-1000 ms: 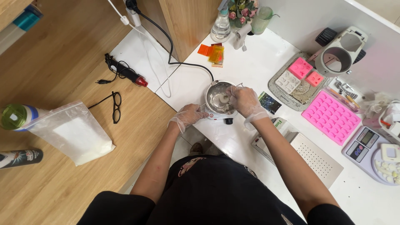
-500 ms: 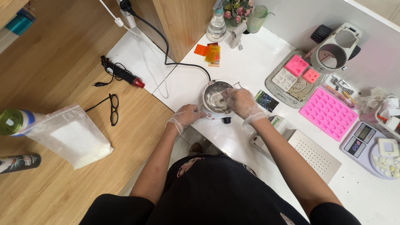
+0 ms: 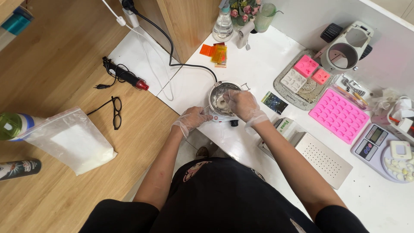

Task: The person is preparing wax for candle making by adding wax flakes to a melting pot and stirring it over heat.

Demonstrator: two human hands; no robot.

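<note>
A small metal pot [image 3: 218, 91] with a whitish mass [image 3: 220, 102] inside sits on a little white electric heater [image 3: 224, 118] at the white counter's near edge. My right hand [image 3: 241, 105], in a clear glove, is closed over the pot's right side and seems to grip a stirring tool that I cannot make out. My gloved left hand [image 3: 192, 119] grips the pot's handle at its left side. A black cable [image 3: 172, 51] runs from the heater to a wall plug.
Pink silicone moulds [image 3: 339, 115] and a tray of small moulds [image 3: 302, 82] lie to the right, with a scale [image 3: 374, 144] and a perforated metal box [image 3: 321, 157]. On the wooden table left are glasses [image 3: 115, 112], a bag of white powder [image 3: 71, 140] and a heat gun [image 3: 125, 77].
My right hand has shifted slightly left and up over the pot, stirring. The left hand keeps its hold. The camera view has drifted a little.
</note>
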